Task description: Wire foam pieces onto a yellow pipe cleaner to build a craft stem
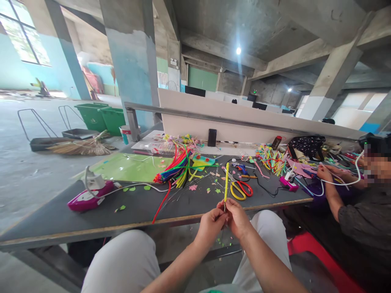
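A yellow fuzzy stem, like a pipe cleaner (226, 183), stands upright before me at the table's front edge. Its lower end, thin and wire-like, is pinched in the fingers of my left hand (211, 224) and my right hand (237, 215), which touch each other. Just beyond my right hand lie scissors (238, 191) with yellow and red handle loops. A bundle of many-coloured pipe cleaners (179, 169) rests to the left, with one red stem (161, 203) hanging toward the edge. Paper stars and leaf shapes (192, 187) are scattered between.
The dark table (131, 215) carries a magenta power strip (90, 197) at left and another power strip (288, 184) at right, with trailing cables. A phone (211, 137) leans on the back panel. At right, another person's hands (325, 173) work over craft pieces.
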Available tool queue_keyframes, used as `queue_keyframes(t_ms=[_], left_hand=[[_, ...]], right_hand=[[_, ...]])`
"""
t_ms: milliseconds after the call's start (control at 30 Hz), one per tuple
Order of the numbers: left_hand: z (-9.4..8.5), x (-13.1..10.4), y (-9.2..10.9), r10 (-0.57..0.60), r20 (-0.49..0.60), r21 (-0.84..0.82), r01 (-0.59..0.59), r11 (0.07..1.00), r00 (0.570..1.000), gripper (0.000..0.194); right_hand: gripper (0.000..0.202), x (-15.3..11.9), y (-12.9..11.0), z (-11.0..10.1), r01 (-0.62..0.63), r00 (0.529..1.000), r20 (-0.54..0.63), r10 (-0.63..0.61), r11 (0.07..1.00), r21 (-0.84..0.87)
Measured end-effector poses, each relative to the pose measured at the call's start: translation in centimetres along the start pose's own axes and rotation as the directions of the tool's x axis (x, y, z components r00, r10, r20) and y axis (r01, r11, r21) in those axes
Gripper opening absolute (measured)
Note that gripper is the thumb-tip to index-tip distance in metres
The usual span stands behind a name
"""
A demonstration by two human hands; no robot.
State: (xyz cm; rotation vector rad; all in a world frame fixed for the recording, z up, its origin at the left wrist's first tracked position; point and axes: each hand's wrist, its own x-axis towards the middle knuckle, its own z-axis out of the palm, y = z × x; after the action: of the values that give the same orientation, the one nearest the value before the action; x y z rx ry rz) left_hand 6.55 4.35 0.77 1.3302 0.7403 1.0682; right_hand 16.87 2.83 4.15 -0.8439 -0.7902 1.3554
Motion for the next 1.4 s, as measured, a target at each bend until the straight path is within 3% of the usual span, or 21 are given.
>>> queue_keyframes(t_ms=[100,233,467,633,767,833,933,1067,1400], left_hand=[[0.0,-0.5,0.3,0.1,-0.057,0.159,-0.09,0.983,0.993,0.021],[-0.1,-0.9,0.8,0.181,-0.066,0.286,-0.155,0.946,0.981,0.021],[-0.2,-0.5,0.5,0.123,-0.103,0.263,-0.093,0.96,0.987,0.02],[-0.2,-0.4,1.2,0.114,-0.1,0.271,-0.083,0.959,0.988,0.017],[-1.4,0.2,2.7,0.139,-0.059,0.296,-0.116,0.948,0.988,0.021],[-2.4,0.6,3.6,0.128,-0.087,0.26,-0.101,0.96,0.988,0.023],[-3.4,0.9,4.8,0.103,-0.084,0.065,-0.097,0.993,0.991,0.025],[-3.8,0.7,5.5,0.081,-0.057,-0.107,-0.087,0.99,0.995,0.028],[-3.3,0.8,4.5,0.065,-0.037,-0.185,-0.071,0.98,0.997,0.028]], right_hand=[[0.011,-0.3,-0.1,0.1,0.008,0.999,0.048,-0.012,0.996,0.084],[0.012,-0.8,0.3,0.5,0.081,0.996,-0.048,-0.077,0.993,0.088],[0.017,-1.3,0.6,1.1,0.158,0.985,-0.083,-0.151,0.983,0.088],[0.015,-0.8,0.7,1.4,0.213,0.956,-0.19,-0.222,0.975,-0.07],[0.015,-0.7,0.8,0.9,0.257,0.925,-0.239,-0.294,0.951,-0.173],[0.014,-0.8,0.9,0.7,0.258,0.916,-0.251,-0.314,0.938,-0.231],[0.016,-1.1,1.3,0.8,0.223,0.926,-0.228,-0.3,0.924,-0.31],[0.018,-1.1,1.9,1.2,0.19,0.943,-0.201,-0.265,0.926,-0.327],[0.015,-1.2,1.7,1.3,0.169,0.953,-0.213,-0.214,0.963,-0.21]])
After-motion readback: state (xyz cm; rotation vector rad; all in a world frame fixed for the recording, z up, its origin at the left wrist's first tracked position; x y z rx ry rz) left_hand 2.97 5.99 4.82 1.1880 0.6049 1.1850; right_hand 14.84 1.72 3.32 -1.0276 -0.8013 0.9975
